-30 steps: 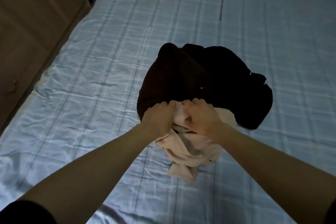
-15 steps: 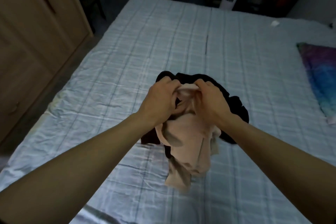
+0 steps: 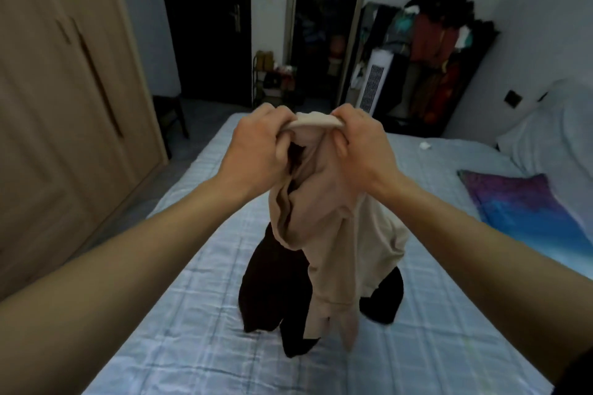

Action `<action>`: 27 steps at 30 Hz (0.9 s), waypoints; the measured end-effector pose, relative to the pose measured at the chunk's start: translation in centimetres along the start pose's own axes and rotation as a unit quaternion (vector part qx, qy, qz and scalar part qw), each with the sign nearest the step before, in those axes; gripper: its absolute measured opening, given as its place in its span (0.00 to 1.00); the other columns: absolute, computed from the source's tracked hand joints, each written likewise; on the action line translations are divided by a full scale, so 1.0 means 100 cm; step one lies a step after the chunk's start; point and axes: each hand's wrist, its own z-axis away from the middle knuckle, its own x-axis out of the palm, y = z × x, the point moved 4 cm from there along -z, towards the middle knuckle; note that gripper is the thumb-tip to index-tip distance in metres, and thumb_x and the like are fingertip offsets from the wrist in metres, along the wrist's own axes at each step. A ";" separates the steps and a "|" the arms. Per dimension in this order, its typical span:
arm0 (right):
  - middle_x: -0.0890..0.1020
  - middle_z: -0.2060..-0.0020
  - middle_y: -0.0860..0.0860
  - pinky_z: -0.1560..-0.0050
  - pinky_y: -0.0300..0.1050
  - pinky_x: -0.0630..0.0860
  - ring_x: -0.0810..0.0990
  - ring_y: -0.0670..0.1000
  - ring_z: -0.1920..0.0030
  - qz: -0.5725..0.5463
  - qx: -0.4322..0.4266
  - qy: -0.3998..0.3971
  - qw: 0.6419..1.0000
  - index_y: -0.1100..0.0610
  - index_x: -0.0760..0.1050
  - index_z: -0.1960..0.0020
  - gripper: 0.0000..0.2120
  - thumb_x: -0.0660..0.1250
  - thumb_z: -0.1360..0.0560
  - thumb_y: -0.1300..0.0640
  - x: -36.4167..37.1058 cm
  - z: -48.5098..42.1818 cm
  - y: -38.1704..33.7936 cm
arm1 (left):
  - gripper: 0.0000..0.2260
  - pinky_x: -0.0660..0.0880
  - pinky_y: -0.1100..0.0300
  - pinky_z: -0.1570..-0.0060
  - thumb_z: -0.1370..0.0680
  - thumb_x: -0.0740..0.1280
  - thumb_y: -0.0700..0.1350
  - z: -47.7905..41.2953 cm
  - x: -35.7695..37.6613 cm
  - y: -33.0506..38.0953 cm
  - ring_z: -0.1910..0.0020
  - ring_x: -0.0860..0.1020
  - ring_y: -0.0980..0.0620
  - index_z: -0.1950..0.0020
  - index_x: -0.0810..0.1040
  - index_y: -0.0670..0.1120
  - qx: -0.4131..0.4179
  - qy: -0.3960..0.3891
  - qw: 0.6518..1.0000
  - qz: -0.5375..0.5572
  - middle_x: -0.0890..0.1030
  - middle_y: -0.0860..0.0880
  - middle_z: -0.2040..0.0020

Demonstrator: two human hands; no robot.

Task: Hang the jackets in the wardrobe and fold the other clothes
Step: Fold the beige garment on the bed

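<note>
A beige garment (image 3: 330, 234) hangs crumpled in the air above the bed. My left hand (image 3: 256, 144) and my right hand (image 3: 362, 144) both grip its top edge, close together, fingers curled round the fabric. Beneath and behind it a dark garment (image 3: 272, 292) lies bunched on the bed, partly hidden by the beige one. The wooden wardrobe (image 3: 64, 106) stands to the left with its doors closed.
The bed (image 3: 160, 346) has a light blue checked sheet. A purple and blue cloth (image 3: 519, 208) lies at its right side beside a white pillow (image 3: 552, 138). A rack of clothes (image 3: 442, 67) and a white appliance (image 3: 373, 83) stand beyond the bed.
Both hands have lifted the beige garment up off the dark pile, from lying on the bed to hanging in the air. The view has tilted up to show the room.
</note>
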 end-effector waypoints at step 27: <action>0.72 0.67 0.51 0.64 0.48 0.69 0.72 0.50 0.66 -0.257 -0.229 -0.051 0.937 0.58 0.73 0.63 0.19 0.62 0.22 0.44 -0.065 0.007 -0.161 | 0.02 0.64 0.72 0.64 0.22 0.65 0.40 0.054 -0.218 0.159 0.65 0.73 0.66 0.53 0.76 0.46 -0.058 0.160 0.962 -0.214 0.74 0.61 0.66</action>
